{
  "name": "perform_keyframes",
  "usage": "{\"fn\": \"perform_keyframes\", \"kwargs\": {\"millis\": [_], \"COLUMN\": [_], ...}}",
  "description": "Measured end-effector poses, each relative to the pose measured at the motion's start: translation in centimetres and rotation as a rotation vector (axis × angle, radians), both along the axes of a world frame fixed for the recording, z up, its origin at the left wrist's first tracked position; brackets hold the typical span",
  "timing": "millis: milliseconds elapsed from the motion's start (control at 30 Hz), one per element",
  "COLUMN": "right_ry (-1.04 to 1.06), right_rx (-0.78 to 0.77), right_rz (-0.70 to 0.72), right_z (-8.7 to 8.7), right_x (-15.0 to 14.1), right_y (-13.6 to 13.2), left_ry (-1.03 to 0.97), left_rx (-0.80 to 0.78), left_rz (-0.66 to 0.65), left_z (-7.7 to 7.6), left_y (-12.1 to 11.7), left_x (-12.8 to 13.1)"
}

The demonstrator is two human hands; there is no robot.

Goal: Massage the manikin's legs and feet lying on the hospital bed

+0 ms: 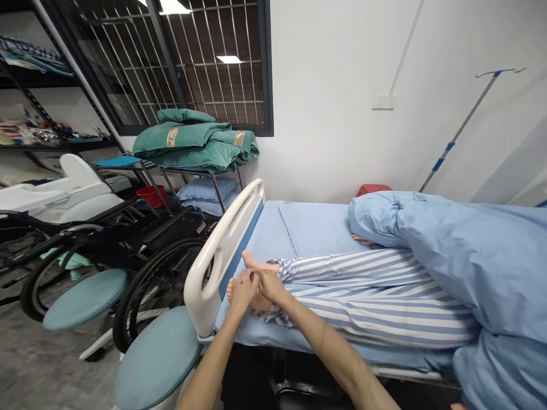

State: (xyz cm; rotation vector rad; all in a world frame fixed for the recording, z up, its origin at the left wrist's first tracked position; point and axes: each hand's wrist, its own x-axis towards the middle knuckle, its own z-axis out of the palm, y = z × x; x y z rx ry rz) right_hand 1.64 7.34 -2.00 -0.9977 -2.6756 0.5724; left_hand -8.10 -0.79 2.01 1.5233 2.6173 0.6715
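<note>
My hands on a foot (261,302) at the end of a hospital bed (256,239).

My left hand (241,291) and right hand (270,285) meet over it, fingers (252,279) closed around the toes and instep — a grip, not a light touch. The other foot (256,262) lies just above, both coming out of striped trousers (363,285) on the blue sheet (316,228), right beside the white footboard (213,256). A blue blanket (470,267) covers the legs higher up — a wheelchair (162,267) and teal stool (156,359) stand left of the bed.
</note>
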Motion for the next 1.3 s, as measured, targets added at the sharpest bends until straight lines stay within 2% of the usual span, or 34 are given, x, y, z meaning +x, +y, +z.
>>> {"fn": "perform_keyframes", "kwargs": {"millis": [67,133,233,333,500,600,667,733,833,967,1200,1300], "right_ry": [-0.028,-0.09,-0.211,-0.26,-0.213,-0.196,-0.192,-0.196,-0.203,-0.195,-0.161,-0.183], "right_rx": [-0.007,0.005,0.017,0.024,0.113,0.129,0.127,0.118,0.108,0.071,0.026,0.0], "right_rz": [0.008,0.0,-0.006,-0.03,-0.061,-0.057,-0.053,-0.054,-0.055,-0.054,-0.048,-0.032], "right_z": [0.2,0.0,-1.0,-2.6,-5.2,-6.1,-6.2,-6.1,-5.8,-5.2,-4.5,-4.3], "right_x": [-1.0,-1.9,-3.1,-4.0,-4.5,-4.4,-4.4,-4.3,-4.2,-4.1,-3.3,-3.0], "right_y": [1.1,2.1,3.5,4.6,5.5,5.8,5.8,5.8,5.7,5.5,4.7,4.5], "left_ry": [0.142,0.243,0.253,0.272,0.309,0.29,0.291,0.307,0.309,0.303,0.384,0.384], "left_rx": [0.065,0.055,-0.145,-0.332,-0.457,-0.544,-0.519,-0.425,-0.342,-0.352,-0.404,-0.481], "left_rz": [-0.005,0.058,0.084,0.007,-0.097,-0.107,-0.122,-0.125,-0.09,-0.051,-0.061,-0.073], "left_z": [0.9,1.4,1.7,1.4,0.1,-0.7,-1.0,-1.2,-1.0,-0.1,1.2,1.9], "left_y": [1.8,3.6,6.3,8.7,11.8,12.9,13.1,12.9,12.2,10.6,5.6,5.3], "left_x": [-1.8,-3.2,-4.7,-5.7,-6.3,-6.3,-6.3,-6.4,-6.4,-5.8,-4.4,-4.3]}}
